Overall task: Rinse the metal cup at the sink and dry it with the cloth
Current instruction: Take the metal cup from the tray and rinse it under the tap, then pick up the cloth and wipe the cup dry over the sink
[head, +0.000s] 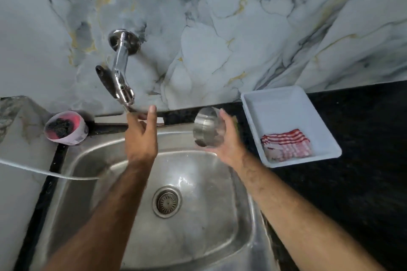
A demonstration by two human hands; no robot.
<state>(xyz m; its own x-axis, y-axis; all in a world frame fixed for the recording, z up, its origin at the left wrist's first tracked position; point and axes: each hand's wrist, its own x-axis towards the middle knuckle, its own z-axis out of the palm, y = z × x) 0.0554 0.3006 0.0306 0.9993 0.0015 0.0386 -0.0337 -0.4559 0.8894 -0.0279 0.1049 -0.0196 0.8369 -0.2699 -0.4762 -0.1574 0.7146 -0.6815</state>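
Observation:
My right hand [229, 143] grips the metal cup [206, 127], held tilted on its side above the back right rim of the steel sink [72, 182]. My left hand [141, 136] reaches up just below the spout of the wall tap [122, 81], fingers apart and holding nothing. I see no water running. The red and white striped cloth [286, 144] lies folded in a white tray [273, 103] on the black counter, to the right of the cup.
A small pink tub [66, 127] with a dark scrubber stands at the sink's back left corner. A white cord [44, 172] crosses the left rim. The drain [167, 201] sits mid-basin. Black counter [363, 160] stretches right; a marble wall rises behind.

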